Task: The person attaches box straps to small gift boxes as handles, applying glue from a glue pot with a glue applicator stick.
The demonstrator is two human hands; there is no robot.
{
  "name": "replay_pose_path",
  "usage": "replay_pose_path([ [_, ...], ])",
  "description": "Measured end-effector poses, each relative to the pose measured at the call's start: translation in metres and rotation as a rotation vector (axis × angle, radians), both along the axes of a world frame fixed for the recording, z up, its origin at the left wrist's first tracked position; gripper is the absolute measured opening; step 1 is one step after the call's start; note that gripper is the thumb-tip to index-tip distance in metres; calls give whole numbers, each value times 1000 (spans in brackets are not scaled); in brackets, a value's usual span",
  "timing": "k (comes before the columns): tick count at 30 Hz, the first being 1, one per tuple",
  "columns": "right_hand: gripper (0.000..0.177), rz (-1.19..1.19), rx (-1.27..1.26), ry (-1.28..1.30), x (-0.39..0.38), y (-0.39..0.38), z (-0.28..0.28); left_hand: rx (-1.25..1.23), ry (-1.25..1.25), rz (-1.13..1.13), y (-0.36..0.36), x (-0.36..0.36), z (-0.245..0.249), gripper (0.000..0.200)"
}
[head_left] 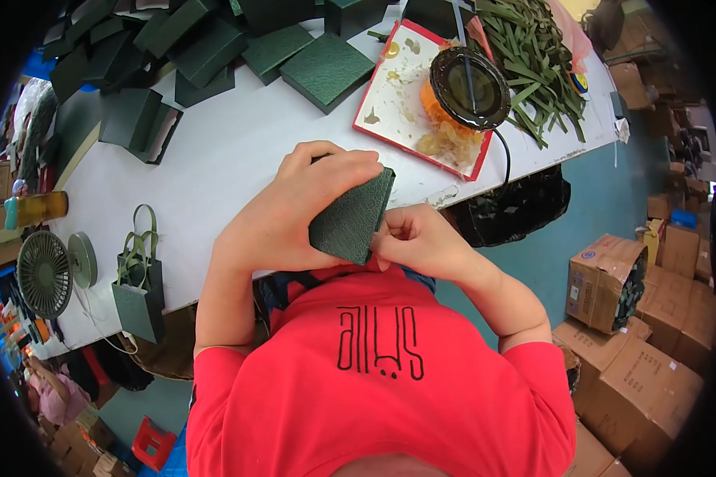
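Note:
My left hand [282,208] is wrapped round a dark green textured box [350,216], its fingers over the top edge and its thumb below. The box is held tilted above the table's near edge. At the box's right edge, my right hand [414,238] has its fingers pinched together; whatever is between them is hidden. Beyond the hands, a red-rimmed white tray [383,103] bears a round glue pot [469,89] with a black rim and a stick in it. Amber residue lies around the pot.
Green boxes [326,70] crowd the back left, and green ribbons [525,63] lie piled at the back right. A small green bag [139,298] and a fan [45,274] stand left. Cartons [605,282] are stacked right. Another person [58,395] is at the lower left.

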State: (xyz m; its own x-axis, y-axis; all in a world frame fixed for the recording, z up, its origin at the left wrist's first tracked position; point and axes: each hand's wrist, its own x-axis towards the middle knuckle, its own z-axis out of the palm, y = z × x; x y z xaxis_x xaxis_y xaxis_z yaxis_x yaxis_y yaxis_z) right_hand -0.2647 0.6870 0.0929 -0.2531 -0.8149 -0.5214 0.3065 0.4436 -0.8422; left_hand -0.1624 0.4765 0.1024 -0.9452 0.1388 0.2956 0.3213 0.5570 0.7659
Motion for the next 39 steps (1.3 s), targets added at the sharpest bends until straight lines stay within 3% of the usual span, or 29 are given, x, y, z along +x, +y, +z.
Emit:
replay_pose_path([
  [5, 25, 46, 55, 18, -6, 3, -6, -104, 27, 32, 5, 0, -1, 90],
  [11, 16, -364, -269, 442, 1, 16, 1, -35, 37, 214, 3, 3, -5, 94],
  [13, 19, -302, -419, 568, 2, 34, 0, -36, 58, 238, 4, 3, -6, 95],
  [14, 24, -207, -477, 387, 7, 37, 1, -35, 69, 249, 4, 3, -6, 96],
  [17, 25, 53, -44, -96, 16, 29, 9, 14, 108, 231, 10, -1, -5, 96],
  [20, 28, -186, -177, -347, 26, 30, -21, 46, 96, 180, 16, -2, -6, 95],
  [24, 35, -771, -322, -511, 22, 29, -10, 11, -1, 221, 16, 7, -5, 95],
  [25, 33, -825, -423, -558, 16, 35, -15, 6, 6, 231, 13, 10, -7, 95],
  [28, 32, -1016, -406, -509, -1, 45, -17, -20, -4, 267, 7, 20, -12, 97],
  [39, 22, -1140, -526, -313, -28, 50, -27, -70, -41, 334, -2, 36, -14, 100],
])
